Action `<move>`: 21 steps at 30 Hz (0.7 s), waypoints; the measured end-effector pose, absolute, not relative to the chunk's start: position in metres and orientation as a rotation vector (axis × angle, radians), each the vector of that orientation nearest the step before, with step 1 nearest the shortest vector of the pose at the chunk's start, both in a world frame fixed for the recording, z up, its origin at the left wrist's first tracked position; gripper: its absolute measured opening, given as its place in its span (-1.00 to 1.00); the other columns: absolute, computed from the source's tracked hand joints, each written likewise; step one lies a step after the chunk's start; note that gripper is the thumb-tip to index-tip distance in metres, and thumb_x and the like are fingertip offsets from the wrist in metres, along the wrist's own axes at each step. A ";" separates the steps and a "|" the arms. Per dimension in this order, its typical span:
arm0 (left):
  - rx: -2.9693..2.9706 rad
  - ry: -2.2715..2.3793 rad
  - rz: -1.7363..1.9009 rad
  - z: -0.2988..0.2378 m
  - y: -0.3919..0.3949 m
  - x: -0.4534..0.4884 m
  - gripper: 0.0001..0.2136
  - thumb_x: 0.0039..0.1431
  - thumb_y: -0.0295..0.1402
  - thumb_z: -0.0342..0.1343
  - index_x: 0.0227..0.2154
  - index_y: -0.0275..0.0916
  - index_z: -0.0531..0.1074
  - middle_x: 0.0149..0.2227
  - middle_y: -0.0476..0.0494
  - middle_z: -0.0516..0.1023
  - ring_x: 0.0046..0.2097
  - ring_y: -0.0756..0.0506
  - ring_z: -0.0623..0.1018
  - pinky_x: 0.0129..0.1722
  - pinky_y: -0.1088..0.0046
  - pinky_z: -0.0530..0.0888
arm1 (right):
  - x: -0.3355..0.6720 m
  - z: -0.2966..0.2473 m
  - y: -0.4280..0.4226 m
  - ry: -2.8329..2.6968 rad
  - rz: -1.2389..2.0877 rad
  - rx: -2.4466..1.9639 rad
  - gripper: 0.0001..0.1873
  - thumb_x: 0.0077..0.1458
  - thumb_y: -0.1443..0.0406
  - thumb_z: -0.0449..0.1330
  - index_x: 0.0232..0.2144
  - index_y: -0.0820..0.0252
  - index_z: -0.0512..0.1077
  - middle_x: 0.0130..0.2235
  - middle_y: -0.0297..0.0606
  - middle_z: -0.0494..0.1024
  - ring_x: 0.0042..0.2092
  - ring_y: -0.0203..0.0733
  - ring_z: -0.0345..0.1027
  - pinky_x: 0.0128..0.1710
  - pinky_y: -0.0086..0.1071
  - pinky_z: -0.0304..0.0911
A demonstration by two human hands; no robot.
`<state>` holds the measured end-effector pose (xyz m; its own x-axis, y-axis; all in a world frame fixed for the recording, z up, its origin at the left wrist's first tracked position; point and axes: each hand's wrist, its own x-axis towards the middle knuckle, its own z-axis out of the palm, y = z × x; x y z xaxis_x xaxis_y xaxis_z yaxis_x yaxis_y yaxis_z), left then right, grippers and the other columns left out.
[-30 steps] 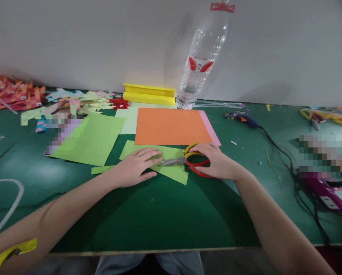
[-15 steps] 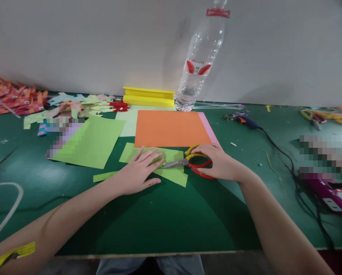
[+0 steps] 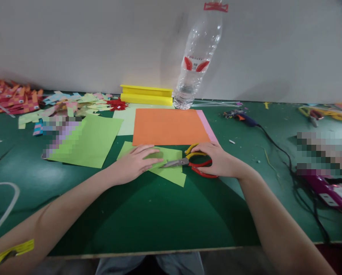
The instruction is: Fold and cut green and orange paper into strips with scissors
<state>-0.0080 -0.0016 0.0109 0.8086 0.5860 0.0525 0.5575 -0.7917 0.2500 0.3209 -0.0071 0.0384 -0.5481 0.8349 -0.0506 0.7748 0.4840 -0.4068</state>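
Green paper (image 3: 172, 153) lies partly beneath the left hand (image 3: 135, 164).

On your table (image 3: 148, 217), scissor blades (image 3: 173, 163) lay between your left hand (image 3: 135, 165) and right hand (image 3: 218, 159), over paper pieces (image 3: 173, 178); stacked sheets (image 3: 171, 128) lay behind, a bottle (image 3: 199, 42) beyond.

A single head camera here, looking forward and down across the counter (image 3: 159, 217), hands (image 3: 221, 162) close, just this side of the orange paper sheet (image 3: 169, 126), grey wall (image 3: 102, 46) facing us beyond it.
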 end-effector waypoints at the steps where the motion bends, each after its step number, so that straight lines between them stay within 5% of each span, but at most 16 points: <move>1: 2.779 0.879 0.171 0.009 -0.001 -0.008 -0.64 0.41 -0.32 -0.22 0.20 0.05 0.17 0.29 0.01 0.11 0.32 -0.15 0.03 0.23 0.08 0.13 | 0.321 0.038 -0.007 -2.572 0.584 -1.410 -0.56 -0.10 0.17 0.21 -0.10 0.05 0.38 -0.01 -0.21 0.47 0.09 0.09 0.24 0.09 0.02 0.07; 11: 2.849 0.876 0.107 0.005 0.000 -0.007 -0.56 0.35 -0.50 -0.19 0.21 0.05 0.15 0.31 -0.03 0.09 0.32 -0.16 0.02 0.23 0.08 0.11 | 0.318 0.034 -0.005 -2.563 0.561 -1.299 -0.54 -0.10 0.17 0.23 -0.08 0.02 0.39 0.00 -0.19 0.46 0.09 0.07 0.25 0.10 0.03 0.09; 21: 2.812 0.912 0.119 0.006 0.001 -0.006 -0.63 0.39 -0.40 -0.19 0.18 0.04 0.21 0.30 0.03 0.12 0.30 -0.14 0.09 0.23 0.11 0.13 | 0.317 0.032 0.001 -2.612 0.564 -1.203 -0.55 0.02 0.14 0.19 -0.02 0.07 0.37 0.04 -0.16 0.44 0.13 0.05 0.21 0.12 0.02 0.10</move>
